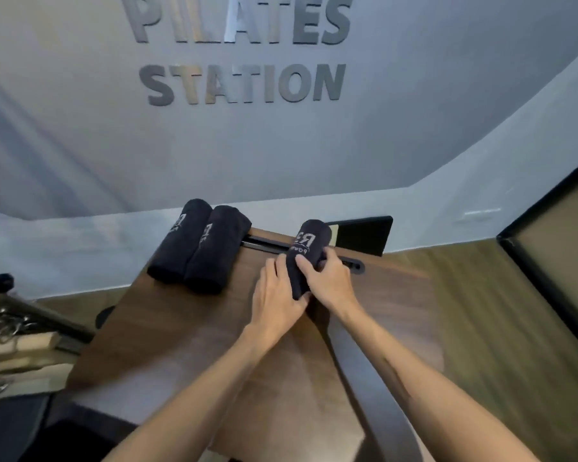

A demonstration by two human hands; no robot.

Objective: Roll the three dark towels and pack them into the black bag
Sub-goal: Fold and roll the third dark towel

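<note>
Two rolled dark towels, one and the other, lie side by side at the far left of the wooden table. A third rolled dark towel with a pale logo lies near the far edge, right of the middle. My left hand grips its near end from the left. My right hand wraps it from the right, fingers curled over the roll. A flat black thing, possibly the black bag, lies behind this towel at the wall.
A dark cable slot runs along the table's far edge. A grey wall with large letters rises behind. Wooden equipment with metal clips stands at the left. A dark-framed panel is at the right. A curved dark bar crosses the near right.
</note>
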